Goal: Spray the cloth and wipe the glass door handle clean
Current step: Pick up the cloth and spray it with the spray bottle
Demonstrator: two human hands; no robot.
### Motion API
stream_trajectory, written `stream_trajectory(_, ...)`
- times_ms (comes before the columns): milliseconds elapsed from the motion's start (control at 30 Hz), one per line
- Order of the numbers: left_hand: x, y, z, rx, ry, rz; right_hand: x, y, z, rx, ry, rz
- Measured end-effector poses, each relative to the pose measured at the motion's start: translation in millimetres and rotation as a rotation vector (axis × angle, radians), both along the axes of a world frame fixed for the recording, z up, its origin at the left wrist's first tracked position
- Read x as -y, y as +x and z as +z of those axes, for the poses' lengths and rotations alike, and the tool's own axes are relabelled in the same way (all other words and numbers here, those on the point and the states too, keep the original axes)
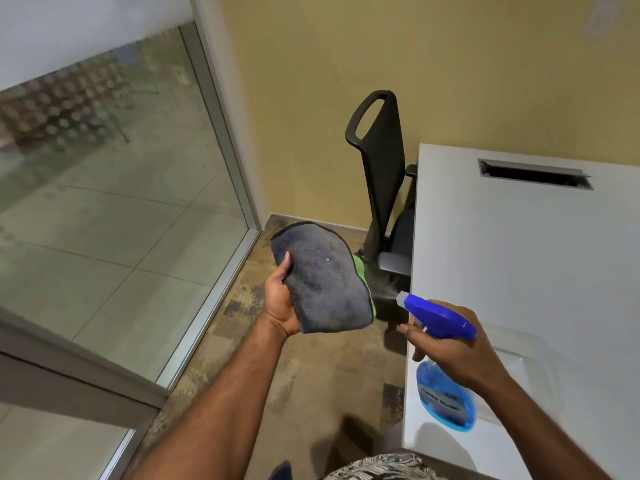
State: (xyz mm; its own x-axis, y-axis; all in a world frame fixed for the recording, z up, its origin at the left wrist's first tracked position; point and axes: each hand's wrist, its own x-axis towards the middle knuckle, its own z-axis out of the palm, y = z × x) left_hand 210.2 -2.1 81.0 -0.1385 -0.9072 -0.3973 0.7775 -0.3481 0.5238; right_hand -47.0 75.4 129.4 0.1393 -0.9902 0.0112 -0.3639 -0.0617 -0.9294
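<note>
Patterned fabric (377, 468) sits at the bottom edge, closest to me. From there my right hand (453, 351) grips the blue spray bottle (445, 393) by its neck over the white desk (519, 254), forefinger on the trigger, nozzle aimed left with a faint mist leaving it. My left hand (280, 303) holds the grey cloth (322, 278) (green on its underside) spread upright just beside the nozzle, thumb on its face. Behind stand a black chair (381, 161) and glass panel (104, 202); I can't spot the door handle
</note>
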Motion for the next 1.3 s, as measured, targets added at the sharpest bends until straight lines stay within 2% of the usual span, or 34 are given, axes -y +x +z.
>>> stream_trajectory(333,3.0,-2.4,5.3,0.051,-0.016,-0.005,-4.5,-7.6,-4.9,-0.001,-0.041,-0.022)
stream_trajectory(433,2.4,-4.1,6.5,0.036,-0.026,-0.02,-4.3,-7.4,-9.3,0.03,-0.02,-0.095)
stream_trajectory(767,-0.7,-14.4,2.8,-0.015,-0.046,-0.041,-3.4,-30.6,-6.0,0.046,-0.094,-0.055)
stream_trajectory(867,-1.6,-20.4,3.6,-0.013,-0.039,-0.043,-2.0,-45.1,0.0,0.069,-0.133,-0.166)
stream_trajectory(1133,-4.5,-36.2,2.2,0.02,-0.035,-0.063,14.9,-93.3,20.1,0.243,-0.256,-0.65)
stream_trajectory(1300,-12.2,-46.9,4.9,0.032,-0.042,-0.093,30.0,-103.7,2.3,0.173,-0.26,-0.743)
